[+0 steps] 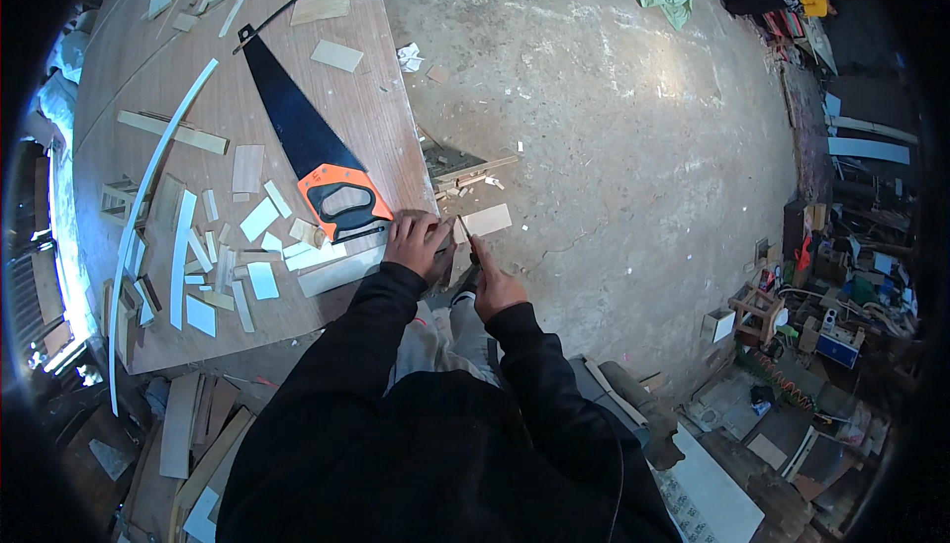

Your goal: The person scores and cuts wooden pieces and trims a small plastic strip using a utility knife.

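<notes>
Wood piece just right of left hand

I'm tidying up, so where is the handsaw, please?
In the head view, the handsaw lies left of centre on the table, orange handle beside the left grip.

Floor grey, stained, scattered with small scraps; glare patch toward the upper right. Table, wood-grain topped, at left. Strong light along the far-left edge. Dense clutter against the dim right side, including a wooden frame

Handsaw beside left grip, room rightward
</notes>
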